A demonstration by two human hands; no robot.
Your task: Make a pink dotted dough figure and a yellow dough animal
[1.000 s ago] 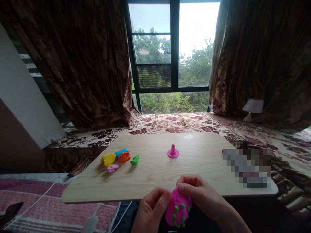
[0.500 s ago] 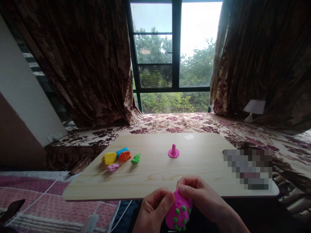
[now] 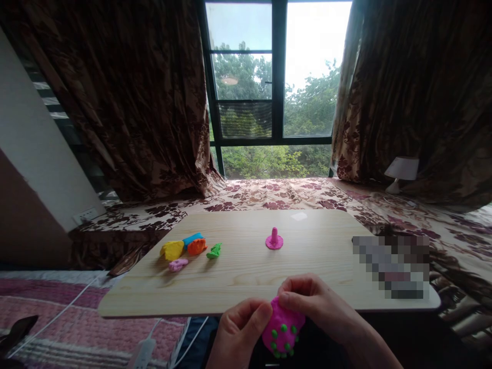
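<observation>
Between both hands, just off the table's near edge, is a rounded piece of magenta modelling clay dotted with several small green balls. My left hand pinches its upper left rim between thumb and fingers. At the upper right rim, my right hand pinches the same clay. Farther back on the table stands a magenta clay disc with an upright peg. To the left lie lumps of yellow, blue, orange, pink and green clay.
The light wooden table has rounded corners. A blurred-out object covers its right side, and a small white patch is near the far edge. A lamp stands beyond at right; a power strip lies lower left.
The dotted clay piece has tilted and shifted slightly upward, with both hands still pinching it. My right hand has moved a little up and left. The clay on the table stays put.
</observation>
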